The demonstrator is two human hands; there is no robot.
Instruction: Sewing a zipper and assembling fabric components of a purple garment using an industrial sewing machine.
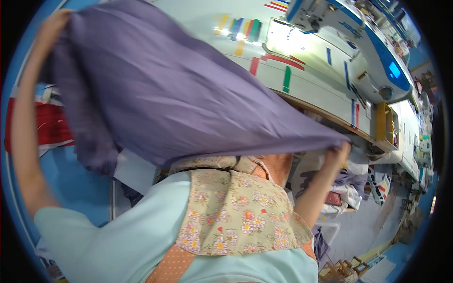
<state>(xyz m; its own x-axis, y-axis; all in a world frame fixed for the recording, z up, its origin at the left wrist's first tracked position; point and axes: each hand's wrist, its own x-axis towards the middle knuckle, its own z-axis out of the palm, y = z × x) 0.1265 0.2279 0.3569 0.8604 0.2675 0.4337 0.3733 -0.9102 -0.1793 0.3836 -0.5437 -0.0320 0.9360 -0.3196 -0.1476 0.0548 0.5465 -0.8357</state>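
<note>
Head view: left hand (57,21) grasps one end of purple cloth (165,89); right hand (338,155) clenches the opposite corner. Cloth spans between them, obscuring part of the sewing table's (321,92) near edge.

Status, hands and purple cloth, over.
Left hand, right hand: each gripping wide purple cloth sheet. Cloth stretched between them, partly hiding white-topped sewing table. White-and-blue sewing machine beyond.
</note>
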